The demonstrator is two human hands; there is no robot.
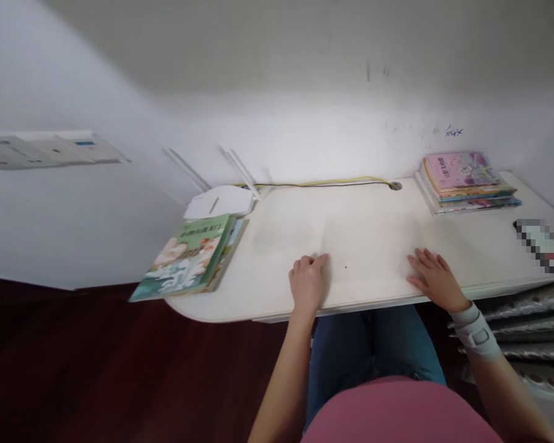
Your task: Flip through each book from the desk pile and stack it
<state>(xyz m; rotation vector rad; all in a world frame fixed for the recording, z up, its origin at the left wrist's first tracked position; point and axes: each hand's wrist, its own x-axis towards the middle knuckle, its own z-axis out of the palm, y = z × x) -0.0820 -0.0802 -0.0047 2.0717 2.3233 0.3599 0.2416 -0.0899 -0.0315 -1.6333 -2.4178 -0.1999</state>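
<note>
On the front part of the white desk (277, 271), my left hand (307, 280) rests with its fingers curled in and its thumb toward the right. Whatever it may hold is hidden. To its right, my right hand (436, 277) lies on the desk near the front edge, fingers stretched and apart, with nothing in it. A pale wrist brace (475, 329) wraps the right wrist. Between the two hands the surface shows a faint squarish patch (372, 246); I cannot tell whether it is a thin sheet or only shading. A small dark dot is near it.
Green-covered books (184, 255) overhang the desk's left end, beside a white router (221, 202) with raised antennas. A yellow and black cable (323, 183) runs along the wall into a hole. At right are a stack of books (468, 181) and a blurred-out phone-like object (545, 243).
</note>
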